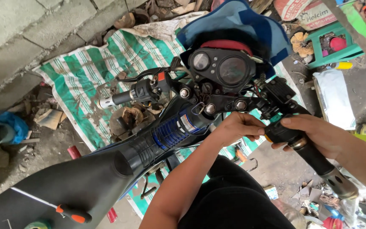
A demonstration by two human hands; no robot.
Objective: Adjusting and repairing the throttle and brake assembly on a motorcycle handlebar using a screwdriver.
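At the right end of the motorcycle handlebar (217, 101), I have both hands on the switch housing (278, 132) beside the throttle grip (314, 159). My right hand (318, 133) is wrapped closed around the housing from the outer side; my left hand (236, 127) pinches its inner edge, fingers together. The grip's long axis runs down and right, away from the gauge cluster (221, 68).

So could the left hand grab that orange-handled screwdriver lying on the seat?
Probably yes. The screwdriver lies uncovered on the black seat, nothing on top of it. But the left hand is up by the handlebar switch housing, so it must let go first.
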